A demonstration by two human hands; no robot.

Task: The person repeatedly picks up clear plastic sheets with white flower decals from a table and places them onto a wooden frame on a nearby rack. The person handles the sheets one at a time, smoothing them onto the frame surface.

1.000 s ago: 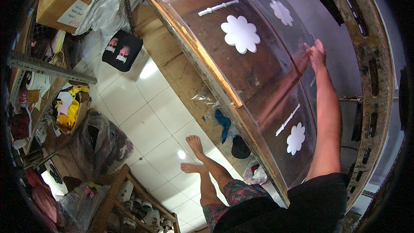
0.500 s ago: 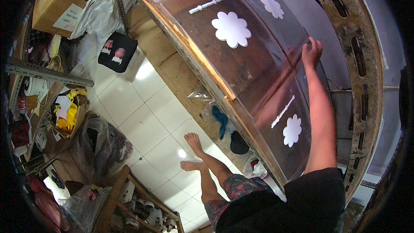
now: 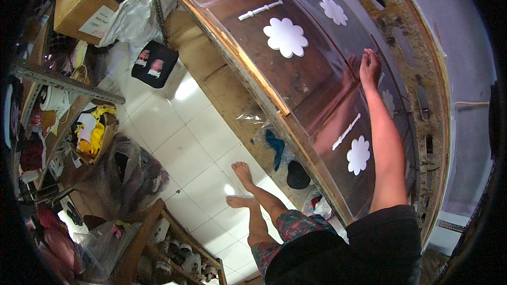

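My right hand [image 3: 371, 68] is over the far right part of a long worktop covered with a glossy clear plastic sheet [image 3: 317, 82]. Its fingers look loosely stretched, with nothing visible in them; whether they touch the sheet I cannot tell. A reddish reflection of the arm shows on the plastic beside it. White flower-shaped pieces lie along the surface: a large one [image 3: 285, 37], a farther one [image 3: 334, 11] and a nearer one [image 3: 358, 155]. Slim white bar-shaped pieces [image 3: 346, 132] lie near them. My left hand is out of view.
A worn slotted metal frame [image 3: 406, 47] curves along the worktop's right side. On the left stand a cardboard box [image 3: 87, 8], a metal shelf bar [image 3: 68, 81] and a carton with yellow cloth [image 3: 95, 134]. A black printed pouch [image 3: 155, 64] lies on the white tiled floor [image 3: 185, 150].
My right hand has shifted slightly left and let go of the plastic's right edge. More of the dark surface and another white flower shape now show right of my forearm.
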